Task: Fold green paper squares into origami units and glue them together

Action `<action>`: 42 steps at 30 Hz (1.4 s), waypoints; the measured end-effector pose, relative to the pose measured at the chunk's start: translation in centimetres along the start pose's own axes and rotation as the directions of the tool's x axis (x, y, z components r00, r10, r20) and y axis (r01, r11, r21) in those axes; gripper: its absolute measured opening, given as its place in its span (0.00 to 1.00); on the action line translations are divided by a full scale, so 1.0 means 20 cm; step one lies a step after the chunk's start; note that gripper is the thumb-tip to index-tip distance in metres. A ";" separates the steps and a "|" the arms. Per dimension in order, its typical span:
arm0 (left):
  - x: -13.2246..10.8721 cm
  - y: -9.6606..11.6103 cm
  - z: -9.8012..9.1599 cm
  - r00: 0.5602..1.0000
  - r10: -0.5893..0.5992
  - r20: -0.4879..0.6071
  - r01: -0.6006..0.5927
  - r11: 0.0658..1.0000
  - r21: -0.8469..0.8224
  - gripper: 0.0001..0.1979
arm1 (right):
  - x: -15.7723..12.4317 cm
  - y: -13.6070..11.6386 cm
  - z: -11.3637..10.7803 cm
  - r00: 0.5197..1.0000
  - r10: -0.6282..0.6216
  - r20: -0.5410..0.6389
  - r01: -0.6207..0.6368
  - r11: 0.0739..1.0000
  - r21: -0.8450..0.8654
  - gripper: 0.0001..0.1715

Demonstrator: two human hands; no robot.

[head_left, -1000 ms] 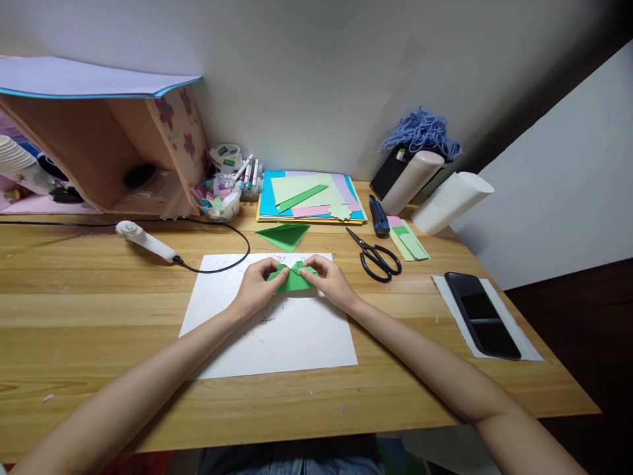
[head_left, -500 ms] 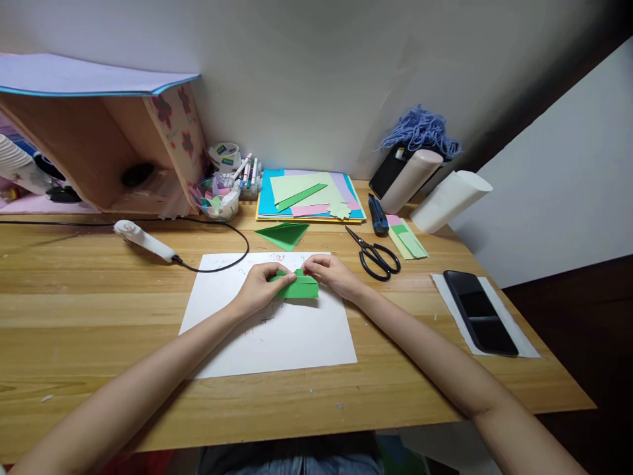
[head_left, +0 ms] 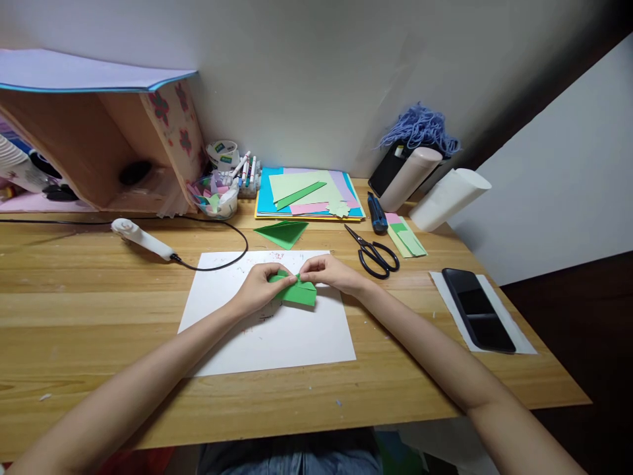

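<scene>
A folded piece of green paper [head_left: 299, 295] is held over the white sheet [head_left: 277, 349], near its back edge. My left hand [head_left: 260, 287] pinches its left part between thumb and fingers. With thumb and fingertips together, my right hand [head_left: 330, 273] grips its upper right edge close to the left thumb. Fingers cover part of the folds. Behind the hands lies a folded green paper triangle [head_left: 283, 233], and black-handled scissors [head_left: 374, 253] rest to the right of it.
Stacked coloured paper [head_left: 309, 192], a tub of scraps [head_left: 217, 196] and markers [head_left: 250, 173] line the back. To the right are a utility knife [head_left: 377, 214], paper strips [head_left: 406, 236] and a phone [head_left: 478, 310]. A corded white device [head_left: 143, 239] lies left beside a box [head_left: 171, 132].
The green paper has tilted, its right end dropping slightly. My right hand has shifted a little left, its fingertips now touching the paper's upper edge beside the left thumb.
</scene>
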State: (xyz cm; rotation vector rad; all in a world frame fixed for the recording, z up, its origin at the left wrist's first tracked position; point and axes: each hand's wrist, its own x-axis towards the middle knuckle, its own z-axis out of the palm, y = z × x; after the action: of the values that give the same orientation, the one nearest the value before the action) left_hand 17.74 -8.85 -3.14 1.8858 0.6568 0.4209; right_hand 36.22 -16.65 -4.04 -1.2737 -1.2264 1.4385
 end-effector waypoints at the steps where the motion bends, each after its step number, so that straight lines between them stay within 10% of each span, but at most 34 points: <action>1: 0.00 0.00 0.00 1.000 -0.002 0.003 0.002 1.000 0.000 0.14 | 0.00 0.00 0.00 1.000 0.002 0.002 -0.002 1.000 0.000 0.15; 12: 0.01 0.00 -0.01 0.998 -0.005 0.068 0.008 0.999 -0.039 0.17 | 0.00 0.00 0.01 0.999 -0.036 0.003 0.036 0.999 0.015 0.13; 18: 0.01 0.00 0.00 1.000 -0.011 -0.027 0.011 1.000 -0.005 0.17 | 0.01 0.01 0.05 0.989 -0.084 -0.121 0.082 0.996 -0.022 0.15; 27: 0.00 -0.01 0.00 0.993 0.027 -0.116 -0.022 0.999 0.039 0.16 | 0.00 -0.02 0.01 1.000 -0.019 0.001 0.019 0.999 0.042 0.15; 42: 0.01 -0.02 0.00 1.000 -0.019 -0.002 0.018 0.995 -0.097 0.14 | 0.00 0.01 0.00 0.999 -0.046 0.001 0.046 0.999 0.029 0.12</action>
State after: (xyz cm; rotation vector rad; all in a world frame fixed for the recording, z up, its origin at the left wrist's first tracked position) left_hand 17.85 -8.55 -3.53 1.7861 0.6440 0.4361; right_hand 36.13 -16.68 -4.24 -1.2172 -1.2236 1.4202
